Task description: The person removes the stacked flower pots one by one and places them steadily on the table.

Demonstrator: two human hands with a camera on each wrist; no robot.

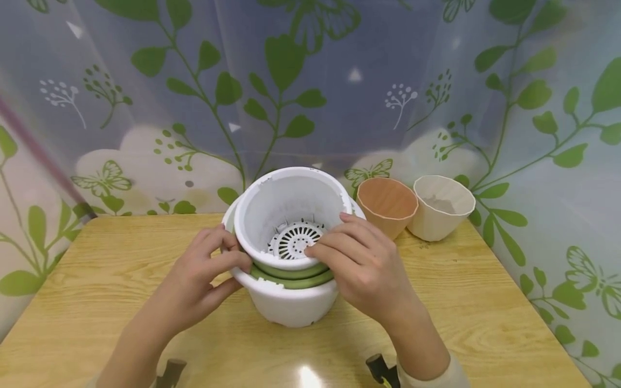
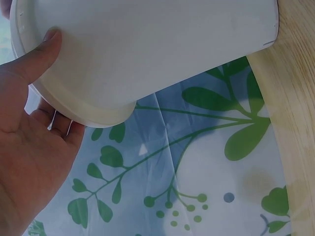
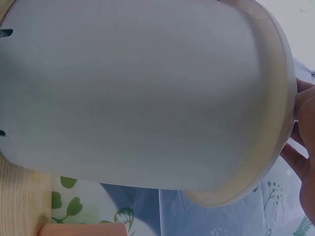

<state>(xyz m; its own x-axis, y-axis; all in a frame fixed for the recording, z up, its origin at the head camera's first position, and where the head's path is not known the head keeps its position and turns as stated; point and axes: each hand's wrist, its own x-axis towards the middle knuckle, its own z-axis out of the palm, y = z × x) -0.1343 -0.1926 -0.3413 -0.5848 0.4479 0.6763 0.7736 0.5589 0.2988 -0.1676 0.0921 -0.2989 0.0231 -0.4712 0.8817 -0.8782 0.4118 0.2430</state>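
A large white flowerpot [image 1: 291,307] stands upright on the table, with green pots [image 1: 286,277] nested inside it. On top sits a smaller white flowerpot [image 1: 257,215], its slotted base visible within. My left hand [image 1: 199,275] grips the large pot's rim at the left, thumb on the outer wall and fingers over the edge, as the left wrist view confirms. At the right, my right hand [image 1: 364,261] holds the rim of the smaller white pot with its fingertips inside. The right wrist view shows the large pot's outer wall [image 3: 142,98] and only part of that hand's fingers.
Behind and to the right, a terracotta-coloured pot [image 1: 388,199] and a cream pot [image 1: 439,215] stand side by side. The wooden table [image 1: 485,307] backs onto a leaf-patterned curtain [image 1: 339,108]. Two dark-tipped objects [image 1: 174,369] show near the forearms.
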